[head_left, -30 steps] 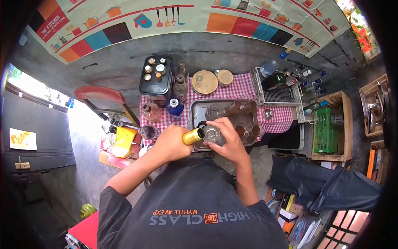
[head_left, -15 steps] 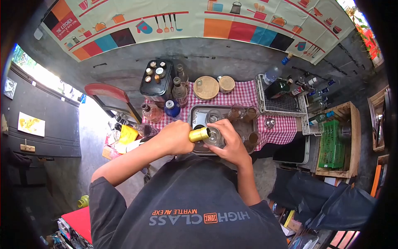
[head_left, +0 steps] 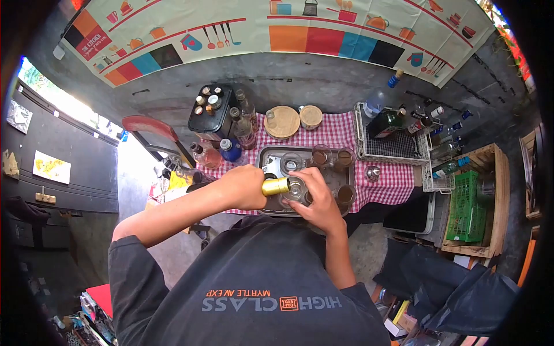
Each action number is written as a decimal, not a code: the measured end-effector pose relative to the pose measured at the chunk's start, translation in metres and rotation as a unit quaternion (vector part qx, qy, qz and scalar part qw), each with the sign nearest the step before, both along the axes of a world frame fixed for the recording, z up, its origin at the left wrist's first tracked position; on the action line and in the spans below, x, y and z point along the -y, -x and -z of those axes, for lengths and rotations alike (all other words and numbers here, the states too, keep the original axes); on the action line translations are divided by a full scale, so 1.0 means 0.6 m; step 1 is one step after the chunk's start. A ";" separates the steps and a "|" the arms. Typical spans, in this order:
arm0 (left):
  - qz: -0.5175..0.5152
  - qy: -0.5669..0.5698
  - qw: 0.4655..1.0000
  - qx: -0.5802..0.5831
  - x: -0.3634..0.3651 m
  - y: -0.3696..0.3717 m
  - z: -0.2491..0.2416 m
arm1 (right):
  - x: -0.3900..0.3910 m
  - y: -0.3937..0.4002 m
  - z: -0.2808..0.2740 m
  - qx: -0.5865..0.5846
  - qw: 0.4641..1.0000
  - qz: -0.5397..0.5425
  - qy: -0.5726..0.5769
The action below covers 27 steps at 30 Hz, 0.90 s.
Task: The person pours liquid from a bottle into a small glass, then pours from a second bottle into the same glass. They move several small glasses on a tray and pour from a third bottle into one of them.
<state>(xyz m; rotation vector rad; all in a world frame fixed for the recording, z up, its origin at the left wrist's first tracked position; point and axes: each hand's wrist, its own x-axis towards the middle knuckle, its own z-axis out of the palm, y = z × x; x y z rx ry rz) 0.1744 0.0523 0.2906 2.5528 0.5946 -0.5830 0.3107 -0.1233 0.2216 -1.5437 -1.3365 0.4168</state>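
Note:
My left hand [head_left: 242, 187] is closed around a bottle with a gold neck [head_left: 276, 186]; its body is mostly hidden behind my forearm. The bottle lies tilted, its mouth at the rim of a clear glass [head_left: 296, 189]. Around that glass curl the fingers of my right hand [head_left: 318, 202]. Both hands are over a grey metal tray [head_left: 334, 180] on the table. On the tray, an empty-looking glass [head_left: 290, 163] stands behind the held one. Brown contents show in a back glass [head_left: 321, 155], a back right glass [head_left: 345, 158] and a right glass [head_left: 345, 196].
Behind my left hand are a blue bottle [head_left: 231, 151], a pinkish bottle [head_left: 206, 156], clear bottles [head_left: 244, 132] and a black canister [head_left: 209, 120] topped with caps. Two round wooden-topped items [head_left: 283, 122] sit at the back. A wire rack [head_left: 395, 156] with bottles and a wooden crate [head_left: 490, 230] are right.
The whole view has shifted slightly. The bottle mouth remains at the glass rim, and both hands keep their holds.

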 end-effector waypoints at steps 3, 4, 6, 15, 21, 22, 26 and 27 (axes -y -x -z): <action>0.001 -0.006 1.000 -0.017 0.005 -0.008 -0.005 | 0.003 -0.004 0.002 -0.007 1.000 -0.002 -0.003; 0.005 -0.007 1.000 -0.020 0.006 -0.010 -0.005 | 0.005 -0.006 0.002 -0.008 1.000 -0.003 -0.004; 0.012 -0.009 1.000 -0.027 0.007 -0.012 -0.007 | 0.008 -0.009 0.002 -0.010 1.000 -0.005 -0.006; 0.025 -0.023 0.998 -0.044 0.004 -0.010 -0.005 | 0.008 -0.003 0.007 -0.011 1.000 -0.006 0.008; 0.025 -0.026 0.997 -0.074 0.007 -0.010 -0.023 | 0.007 0.002 0.009 -0.015 1.000 -0.012 0.015; 0.027 -0.028 0.996 -0.075 0.006 -0.009 -0.022 | 0.005 0.003 0.010 -0.017 1.000 -0.014 0.016; 0.031 -0.028 0.995 -0.088 0.006 -0.007 -0.021 | 0.006 0.009 0.008 -0.020 1.000 -0.008 0.023; 0.032 -0.028 0.995 -0.094 0.005 -0.007 -0.023 | 0.005 0.010 0.008 -0.020 0.999 -0.009 0.023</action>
